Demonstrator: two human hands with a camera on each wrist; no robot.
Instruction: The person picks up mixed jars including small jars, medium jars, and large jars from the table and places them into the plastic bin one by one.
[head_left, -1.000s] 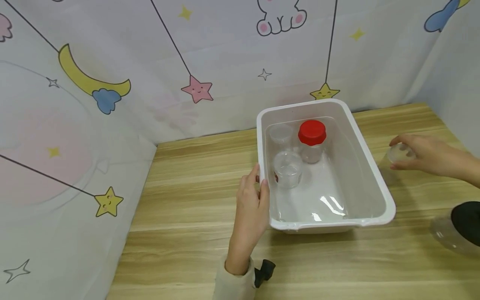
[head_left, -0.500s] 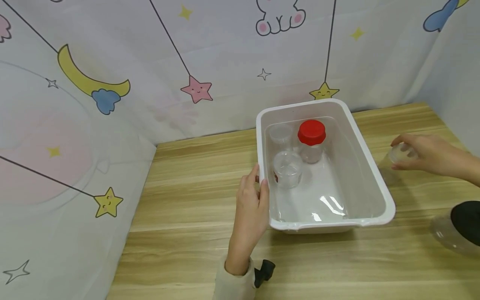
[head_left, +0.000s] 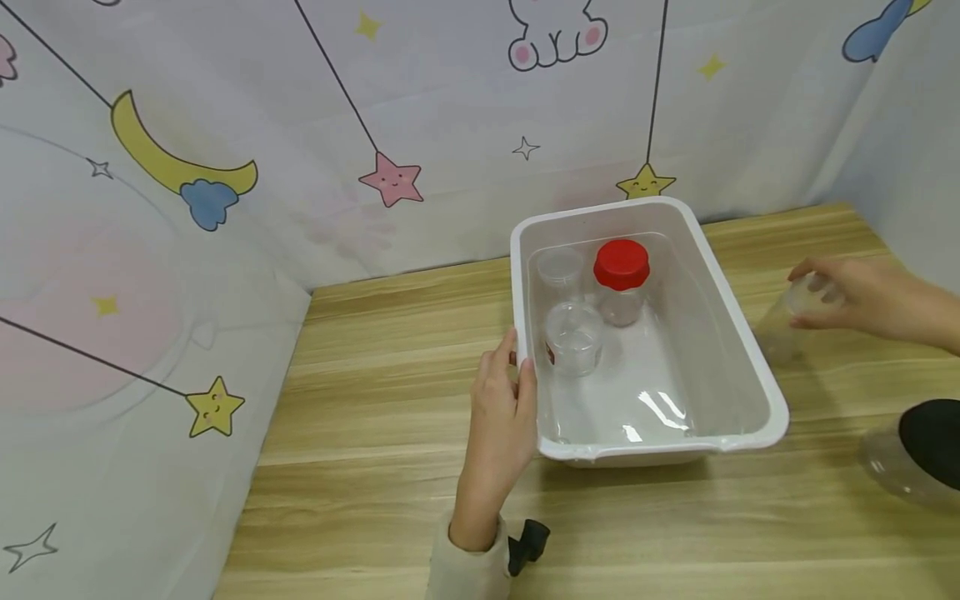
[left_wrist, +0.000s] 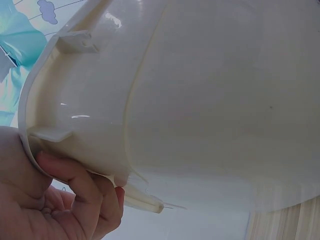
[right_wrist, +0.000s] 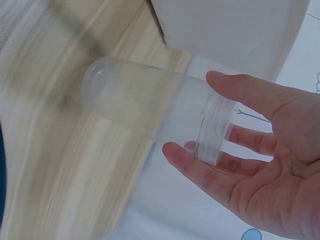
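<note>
My left hand (head_left: 501, 425) grips the left rim of a white plastic basin (head_left: 738, 358). In the left wrist view, the left hand's fingers (left_wrist: 105, 205) curl under the basin's edge. To the right of the basin, my right hand (head_left: 873, 300) holds a tall clear plastic jar (head_left: 778, 340) by its top. The right wrist view shows the thumb and fingers round the clear lid (right_wrist: 215, 127). Inside the basin are a jar with a red lid (head_left: 622, 265) and two clear containers, one nearer (head_left: 573, 346) and one farther back (head_left: 559, 271).
A clear jar with a black lid (head_left: 933, 437) lies on its side at the right edge of view. The wooden table (head_left: 375, 450) meets a white printed curtain (head_left: 450, 108) behind the basin. A small black device (head_left: 531, 542) sits at the left wrist.
My right hand has shifted slightly right and up with the top of the clear jar. The left hand stays at the basin's rim. The head view has shifted a little.
</note>
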